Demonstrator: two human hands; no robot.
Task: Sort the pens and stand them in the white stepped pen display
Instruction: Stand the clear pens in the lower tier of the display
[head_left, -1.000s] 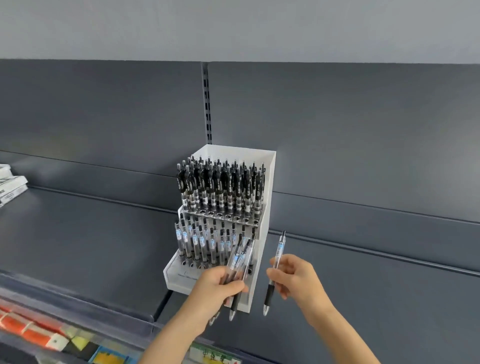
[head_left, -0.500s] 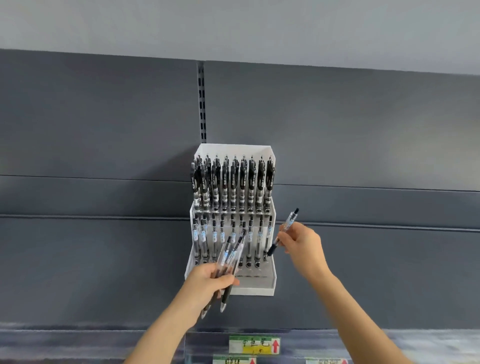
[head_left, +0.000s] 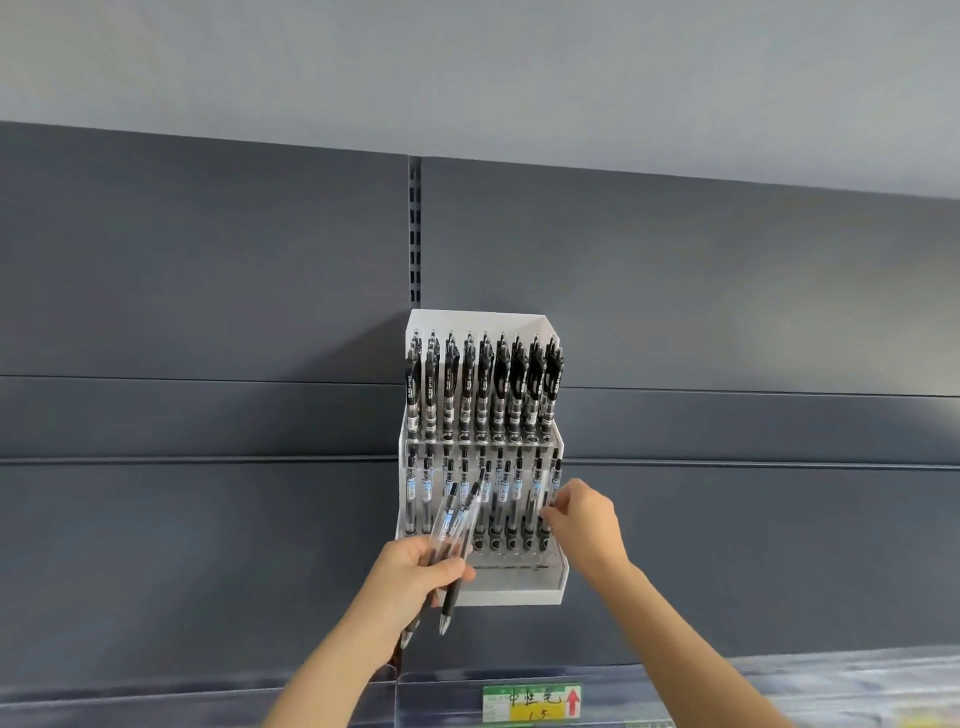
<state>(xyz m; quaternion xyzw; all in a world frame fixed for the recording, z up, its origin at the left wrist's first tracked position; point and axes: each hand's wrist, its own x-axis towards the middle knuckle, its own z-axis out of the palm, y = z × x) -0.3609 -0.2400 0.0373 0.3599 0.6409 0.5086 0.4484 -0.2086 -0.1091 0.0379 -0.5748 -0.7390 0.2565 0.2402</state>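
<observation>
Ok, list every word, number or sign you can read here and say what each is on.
"中性笔", handwritten: on the shelf price tag, below the white pen display.
"1.5", handwritten, probably: lower line of that tag.
Red up arrow: right end of that tag.
Small print on the tag's green strip: too small to read.
Labels on the black-clipped pens and the clear pens: blurred, unreadable.

matt white plastic stepped pen display (head_left: 511, 592) at centre, clear glossy plastic pens (head_left: 457, 525) with black rubbery-looking grips, smooth matt dark grey shelf back panels (head_left: 208, 291) that look like painted metal, glossy paper price label (head_left: 531, 702) at the bottom
</observation>
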